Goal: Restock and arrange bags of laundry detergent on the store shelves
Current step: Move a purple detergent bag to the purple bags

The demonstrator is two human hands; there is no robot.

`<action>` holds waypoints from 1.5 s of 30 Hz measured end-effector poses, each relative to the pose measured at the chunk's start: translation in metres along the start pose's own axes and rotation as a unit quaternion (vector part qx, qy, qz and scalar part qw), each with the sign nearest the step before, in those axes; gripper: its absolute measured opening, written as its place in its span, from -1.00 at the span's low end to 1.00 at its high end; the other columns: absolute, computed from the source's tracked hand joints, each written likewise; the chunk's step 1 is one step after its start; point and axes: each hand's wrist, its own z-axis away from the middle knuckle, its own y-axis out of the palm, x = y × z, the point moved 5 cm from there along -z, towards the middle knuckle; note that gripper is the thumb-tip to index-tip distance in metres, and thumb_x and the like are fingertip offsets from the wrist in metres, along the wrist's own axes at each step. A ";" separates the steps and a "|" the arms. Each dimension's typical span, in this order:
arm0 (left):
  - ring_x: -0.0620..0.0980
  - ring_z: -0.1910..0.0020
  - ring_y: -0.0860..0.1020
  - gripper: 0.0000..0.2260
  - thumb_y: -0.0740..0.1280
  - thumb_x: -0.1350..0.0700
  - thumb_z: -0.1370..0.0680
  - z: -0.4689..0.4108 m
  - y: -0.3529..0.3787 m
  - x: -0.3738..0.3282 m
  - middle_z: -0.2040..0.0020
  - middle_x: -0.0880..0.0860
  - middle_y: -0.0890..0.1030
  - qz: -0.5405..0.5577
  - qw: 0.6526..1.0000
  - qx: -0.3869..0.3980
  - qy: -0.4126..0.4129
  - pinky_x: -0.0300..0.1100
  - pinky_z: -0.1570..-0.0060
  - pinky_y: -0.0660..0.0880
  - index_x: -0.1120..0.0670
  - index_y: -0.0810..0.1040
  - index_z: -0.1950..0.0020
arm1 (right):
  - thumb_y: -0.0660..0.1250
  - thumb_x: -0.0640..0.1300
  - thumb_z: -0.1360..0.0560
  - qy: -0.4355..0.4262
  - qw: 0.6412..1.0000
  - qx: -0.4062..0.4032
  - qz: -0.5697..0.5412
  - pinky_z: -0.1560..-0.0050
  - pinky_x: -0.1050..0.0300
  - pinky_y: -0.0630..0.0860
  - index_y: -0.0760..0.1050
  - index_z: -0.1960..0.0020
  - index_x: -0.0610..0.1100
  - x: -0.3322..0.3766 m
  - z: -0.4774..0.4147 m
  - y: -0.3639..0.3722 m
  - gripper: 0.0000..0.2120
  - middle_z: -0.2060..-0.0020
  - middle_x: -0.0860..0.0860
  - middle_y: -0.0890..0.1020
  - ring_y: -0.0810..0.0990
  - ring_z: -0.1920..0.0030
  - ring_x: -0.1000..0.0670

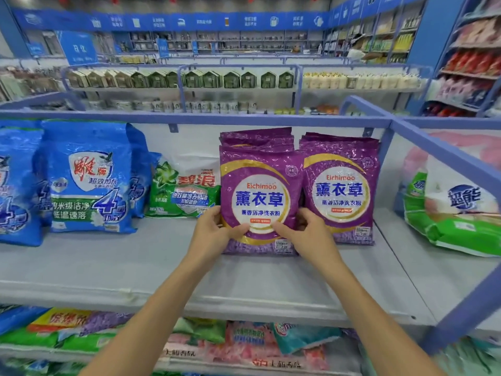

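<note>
Both the left hand [217, 226] and right hand [303, 229] gripped the lower edges of a glossy purple detergent bag [259, 191] standing upright on the shelf [108, 264], likely heavy, slumping and slippery.

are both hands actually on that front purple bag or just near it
Touching. The head view shows the left hand and right hand gripping the front purple bag by its lower sides, thumbs on its face.
</note>
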 end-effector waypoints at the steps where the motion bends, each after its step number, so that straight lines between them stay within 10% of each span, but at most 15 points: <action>1: -0.18 0.10 0.70 -0.62 0.61 0.24 -0.39 0.001 -0.001 0.000 0.01 -0.06 0.72 -0.012 1.000 0.000 -0.001 -0.29 0.21 0.62 -0.01 0.58 -0.11 | 0.53 0.02 -0.49 0.003 1.000 -0.004 0.009 0.35 0.46 0.45 0.55 -0.06 -0.02 -0.002 0.004 0.000 -0.76 0.18 0.19 0.65 0.59 0.28 0.34; 7: -0.19 0.02 0.59 -0.38 0.68 0.09 -0.29 0.008 -0.010 0.003 -0.02 -0.17 0.59 -0.158 0.986 0.043 -0.013 -0.30 0.19 0.54 -0.04 0.43 -0.21 | 0.59 0.04 -0.41 0.030 0.995 -0.013 0.093 0.08 0.27 0.48 0.43 -0.13 0.06 -0.014 0.029 0.004 -0.57 0.02 0.25 0.58 0.60 -0.01 0.18; 13: -0.25 0.13 0.59 -0.51 0.69 0.10 -0.27 0.009 -0.018 0.009 0.08 -0.17 0.64 -0.219 0.974 0.018 0.046 -0.49 0.30 0.45 -0.02 0.54 -0.09 | 0.57 -0.04 -0.44 0.012 0.989 -0.034 0.145 0.32 0.33 0.33 0.46 0.02 -0.03 -0.012 0.026 0.013 -0.70 0.14 0.15 0.61 0.55 0.18 0.19; 31: -0.04 0.05 0.59 -0.57 0.62 0.01 -0.35 0.014 -0.016 0.000 0.06 -0.13 0.60 -0.280 0.956 0.021 0.088 -0.23 0.18 0.46 -0.02 0.50 -0.09 | 0.54 0.07 -0.44 0.015 0.975 -0.087 0.203 0.22 0.16 0.41 0.52 -0.01 -0.06 -0.007 0.032 0.020 -0.70 0.15 0.07 0.61 0.57 0.13 0.03; 45: 0.18 -0.05 0.61 -0.51 0.41 -0.02 -0.52 0.048 -0.027 0.006 -0.09 0.06 0.66 -0.407 0.894 0.043 0.183 -0.06 0.17 0.50 -0.01 0.39 -0.41 | 0.23 0.16 -0.65 0.004 0.945 -0.091 0.315 -0.38 0.00 0.39 0.33 -0.54 -0.07 0.002 0.096 0.023 -0.45 -0.46 0.01 0.45 0.42 -0.43 -0.05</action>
